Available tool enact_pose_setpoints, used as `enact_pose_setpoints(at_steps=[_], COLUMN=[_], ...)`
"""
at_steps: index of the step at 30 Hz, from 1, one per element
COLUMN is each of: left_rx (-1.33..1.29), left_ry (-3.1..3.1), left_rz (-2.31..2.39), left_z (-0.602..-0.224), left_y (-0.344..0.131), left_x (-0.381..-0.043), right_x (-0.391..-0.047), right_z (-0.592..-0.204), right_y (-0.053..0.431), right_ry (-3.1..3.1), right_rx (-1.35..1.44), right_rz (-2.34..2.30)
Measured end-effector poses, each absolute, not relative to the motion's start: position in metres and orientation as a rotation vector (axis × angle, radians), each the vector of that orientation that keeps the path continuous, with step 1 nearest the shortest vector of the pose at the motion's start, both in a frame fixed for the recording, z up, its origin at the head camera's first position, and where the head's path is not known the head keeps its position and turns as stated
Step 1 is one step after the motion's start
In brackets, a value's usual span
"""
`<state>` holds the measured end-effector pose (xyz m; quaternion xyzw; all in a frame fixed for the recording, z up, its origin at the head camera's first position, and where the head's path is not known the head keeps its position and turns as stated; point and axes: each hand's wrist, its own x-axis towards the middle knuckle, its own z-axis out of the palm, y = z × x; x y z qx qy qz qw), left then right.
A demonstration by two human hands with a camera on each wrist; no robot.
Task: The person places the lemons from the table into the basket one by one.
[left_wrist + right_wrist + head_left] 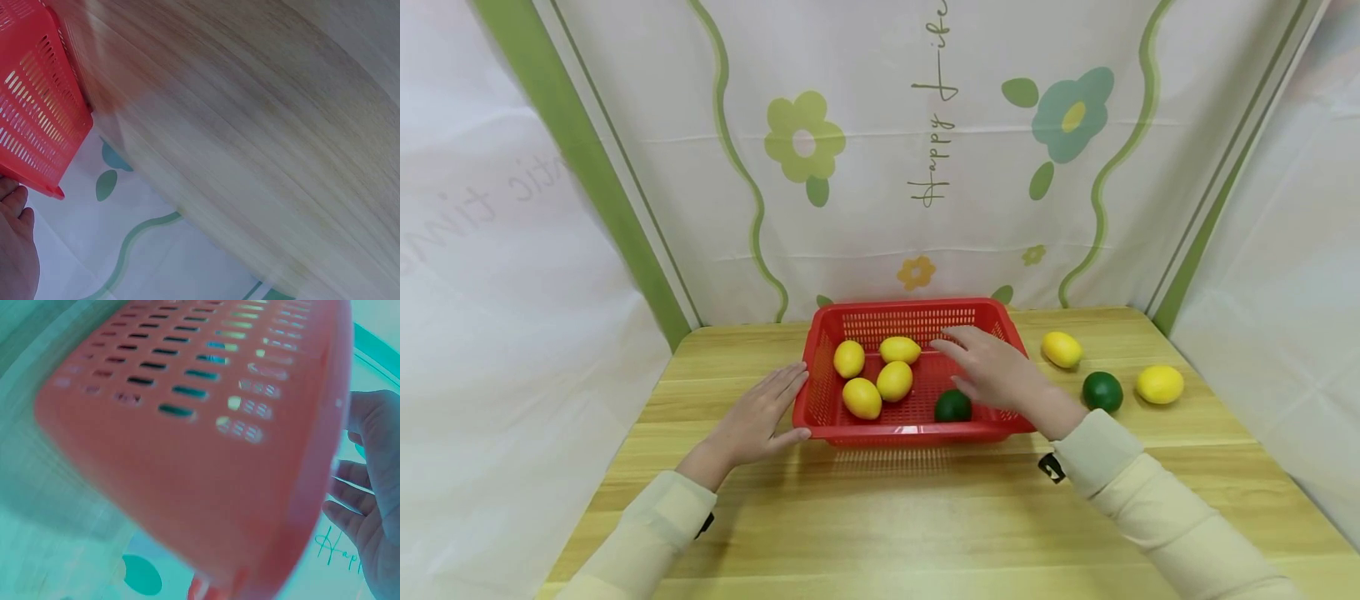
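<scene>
A red slotted plastic basket (917, 430) stands on the wooden table, its left rim touched by the nearly straight fingers of my left hand (756, 423). In the left wrist view, that hand (15, 250) shows at the basket's edge (47, 106). Several yellow lemons (895, 381) lie in the left half of the basket. A dark green round fruit (952, 406) sits at its front right, just below my right hand (996, 371). This hand hovers inside the right side with loosely bent fingers, holding nothing. The right wrist view shows it (375, 481) beyond the basket wall (187, 462).
Right of the basket on the table (880, 508) lie a lemon (1062, 350), another dark green fruit (1102, 392) and a second lemon (1160, 385). A white printed curtain (865, 225) hangs behind the table, with white sheets on both sides.
</scene>
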<state>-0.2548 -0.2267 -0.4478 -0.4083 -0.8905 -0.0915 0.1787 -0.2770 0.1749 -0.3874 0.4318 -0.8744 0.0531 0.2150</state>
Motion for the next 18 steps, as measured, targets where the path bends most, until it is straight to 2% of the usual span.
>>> enact_pose_setpoints(at_steps=[18], left_rx=[-1.153], left_ry=[-2.509], left_rz=[-0.266], left_z=[-0.451], left_y=[-0.227], left_x=[-0.255], right_x=[-0.267], right_z=[-0.374], right_y=[0.221], right_ry=[-2.452], right_rx=[1.078], right_rz=[0.187])
